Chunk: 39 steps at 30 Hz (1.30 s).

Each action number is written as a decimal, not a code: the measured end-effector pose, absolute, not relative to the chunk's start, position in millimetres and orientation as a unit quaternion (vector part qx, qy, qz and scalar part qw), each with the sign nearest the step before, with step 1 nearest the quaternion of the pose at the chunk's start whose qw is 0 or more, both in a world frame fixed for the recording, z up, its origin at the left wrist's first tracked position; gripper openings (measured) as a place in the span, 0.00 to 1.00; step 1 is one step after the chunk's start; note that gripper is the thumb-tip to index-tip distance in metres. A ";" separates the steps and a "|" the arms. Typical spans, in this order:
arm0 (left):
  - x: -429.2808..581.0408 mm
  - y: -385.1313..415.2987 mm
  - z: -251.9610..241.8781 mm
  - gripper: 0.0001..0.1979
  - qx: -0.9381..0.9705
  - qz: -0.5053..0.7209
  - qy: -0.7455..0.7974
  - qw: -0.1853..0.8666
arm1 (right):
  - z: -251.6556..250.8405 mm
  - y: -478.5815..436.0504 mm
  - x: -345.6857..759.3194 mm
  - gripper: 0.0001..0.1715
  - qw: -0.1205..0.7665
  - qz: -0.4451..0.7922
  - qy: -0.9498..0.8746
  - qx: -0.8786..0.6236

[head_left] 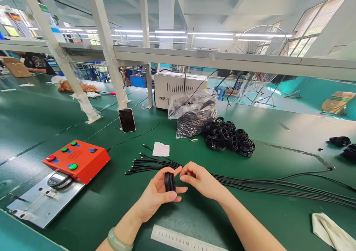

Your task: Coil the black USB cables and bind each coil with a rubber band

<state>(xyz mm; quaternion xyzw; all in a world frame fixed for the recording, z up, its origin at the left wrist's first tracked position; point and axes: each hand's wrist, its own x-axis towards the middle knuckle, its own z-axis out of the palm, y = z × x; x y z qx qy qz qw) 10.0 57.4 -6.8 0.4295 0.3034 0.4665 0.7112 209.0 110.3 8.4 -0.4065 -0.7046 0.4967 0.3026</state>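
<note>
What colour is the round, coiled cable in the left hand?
The coiled cable in the left hand is black; the head view shows it best.

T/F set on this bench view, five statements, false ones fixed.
1. The left hand holds a coiled black cable. True.
2. The right hand rests on the ruler. False: it is raised beside the coil; the ruler lies on the table, nearer the person.
3. The orange box has three green buttons and one red one. True.
4. The phone lies flat. False: it stands propped up at the foot of a post.
5. The pile of black coils is left of the clear plastic bag. False: it is to the bag's right.
</note>
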 end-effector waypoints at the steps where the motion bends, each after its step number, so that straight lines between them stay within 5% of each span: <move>1: 7.8 57.0 -6.1 0.25 0.424 0.461 0.288 0.725 | 8.5 111.6 209.4 0.13 0.313 0.505 -0.688 -0.417; 8: 1.4 60.4 -14.3 0.32 0.405 0.433 0.229 0.772 | 30.8 100.1 206.7 0.19 0.331 0.612 -0.632 -0.343; 18: 12.3 66.6 -22.8 0.44 0.472 0.477 0.319 0.670 | 21.2 85.0 184.8 0.22 0.324 0.656 -0.541 -0.414; 31: 17.3 64.1 -23.8 0.34 0.481 0.495 0.337 0.640 | 15.3 84.7 178.5 0.24 0.380 0.729 -0.433 -0.369; 39: 14.6 67.4 -23.9 0.33 0.464 0.495 0.385 0.626 | 12.4 82.8 176.2 0.19 0.394 0.613 -0.554 -0.402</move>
